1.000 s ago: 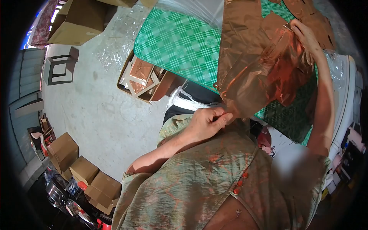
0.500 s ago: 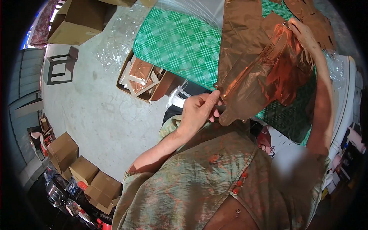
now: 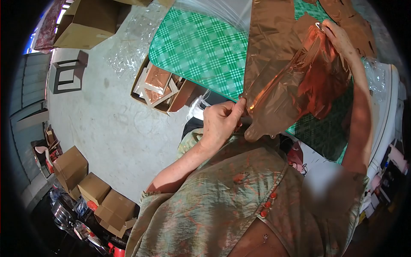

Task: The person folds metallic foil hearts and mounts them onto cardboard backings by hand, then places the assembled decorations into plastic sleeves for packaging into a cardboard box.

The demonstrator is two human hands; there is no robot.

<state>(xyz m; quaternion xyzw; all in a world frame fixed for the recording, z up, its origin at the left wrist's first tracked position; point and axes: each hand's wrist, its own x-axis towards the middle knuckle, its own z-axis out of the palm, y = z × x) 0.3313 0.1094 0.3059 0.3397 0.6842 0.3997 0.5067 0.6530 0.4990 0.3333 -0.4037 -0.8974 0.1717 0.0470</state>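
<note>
A shiny copper-coloured foil balloon (image 3: pixel 278 107), uninflated and crumpled, stretches between my two hands above the table. My left hand (image 3: pixel 220 122) is closed, with thumb and fingers pinching a small tab at its near left edge. Up at the right, my right hand (image 3: pixel 340 40) is closed on a gathered part of the same foil. A small pale glint shows beside those fingertips; I cannot make out what it is. Under the held piece, a long flat strip of brown foil (image 3: pixel 267 47) lies on the green checked tabletop (image 3: pixel 201 49).
More brown foil pieces (image 3: pixel 349 21) lie at the far right. Clear plastic film (image 3: pixel 222 13) rests on the table's far edge. Left of the table stands an open box (image 3: pixel 177 100) holding flat copper-coloured packs. Cardboard boxes (image 3: pixel 70 169) and a small stool (image 3: pixel 68 73) stand on the floor.
Both hands keep their hold on the foil. My left hand has shifted very slightly, and the foil between the hands looks a little tauter.
</note>
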